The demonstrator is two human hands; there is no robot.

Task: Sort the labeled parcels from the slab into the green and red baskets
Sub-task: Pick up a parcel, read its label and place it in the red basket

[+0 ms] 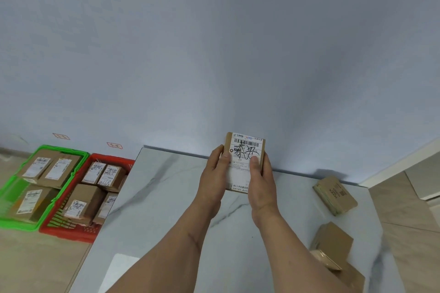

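I hold a small cardboard parcel (241, 169) up over the marble slab (166, 197), its white label with black handwriting facing me. My left hand (215, 173) grips its left edge and my right hand (260, 181) grips its right edge, both thumbs on the label. On the floor to the left stand the green basket (51, 207) and, beside it, the red basket (71, 233), each with several labeled parcels inside. More cardboard parcels lie on the slab at the right: one near the wall (334, 195) and a small pile (333, 250) by the front right.
A pale blue wall rises directly behind the slab. Two small red-edged tags (60, 136) (114, 145) are stuck on the wall above the baskets. Beige floor tiles surround the slab, and a white panel edge (404, 164) runs at the far right.
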